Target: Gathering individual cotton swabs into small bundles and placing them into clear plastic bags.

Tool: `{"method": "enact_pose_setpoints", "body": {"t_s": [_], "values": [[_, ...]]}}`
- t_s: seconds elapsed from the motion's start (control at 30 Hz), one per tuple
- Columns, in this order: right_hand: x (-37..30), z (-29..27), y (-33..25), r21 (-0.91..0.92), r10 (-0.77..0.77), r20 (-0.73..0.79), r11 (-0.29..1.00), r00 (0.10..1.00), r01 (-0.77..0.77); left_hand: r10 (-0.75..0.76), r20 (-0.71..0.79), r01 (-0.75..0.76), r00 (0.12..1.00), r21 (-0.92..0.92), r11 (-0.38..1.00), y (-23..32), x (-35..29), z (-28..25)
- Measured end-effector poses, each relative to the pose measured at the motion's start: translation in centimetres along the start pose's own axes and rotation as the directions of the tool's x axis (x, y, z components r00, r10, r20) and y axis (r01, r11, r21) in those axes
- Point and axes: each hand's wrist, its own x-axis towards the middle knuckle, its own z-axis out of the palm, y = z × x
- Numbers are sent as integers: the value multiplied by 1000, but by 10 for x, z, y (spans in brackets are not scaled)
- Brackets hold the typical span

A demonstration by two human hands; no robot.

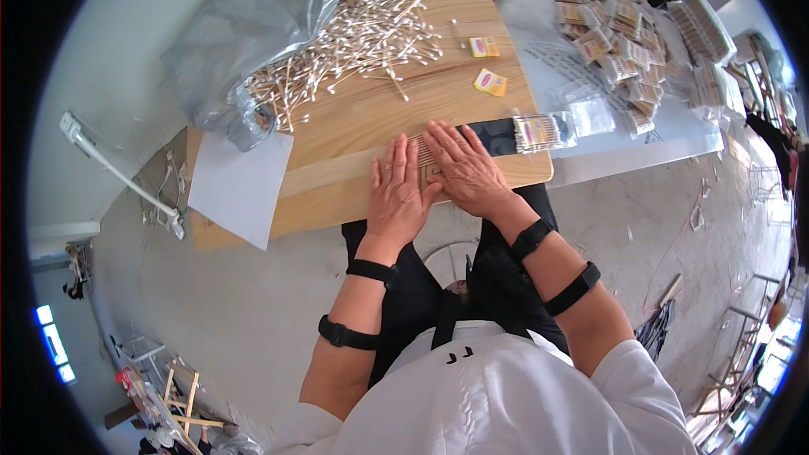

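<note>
Looking down through the head view at a pale wood-grain table with rounded corners. Got the left hand palm down near the front edge, opened out flat, fingers nearly straight and close together, not gripping anything visible. Got the right hand just beside it, also flat and open, fingers stretched over a row of thin wooden cotton swabs, resting on top rather than clutching. Seeing that row lying side by side on the table between the two hands, partly hidden under the right fingers. Can't tell about contact between the thumbs, way too close together. Spotting a flat black strip just past the right fingertips, with a clear bag of white-tipped swabs on its far end. Also got two small yellow-and-white cards further back, plus a big loose pile of white-tipped wooden swabs next to a crumpled grey plastic bag. Noting a white paper sheet hanging over the left front edge, and a heap of filled clear packs off to the right.
</note>
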Motion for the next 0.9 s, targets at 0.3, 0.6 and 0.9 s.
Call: {"method": "enact_pose_setpoints", "body": {"t_s": [0.3, 0.6, 0.9], "values": [[-57, -46, 61, 19, 373, -324, 921, 869, -389, 59, 44, -58, 997, -22, 998, 28, 12, 12], [-74, -37, 86, 77, 496, -137, 868, 858, -490, 92, 60, -88, 994, -73, 993, 71, 35, 25], [-73, -41, 87, 111, 466, -153, 884, 871, -454, 162, 26, -159, 987, -94, 983, 102, 55, 37]]}}
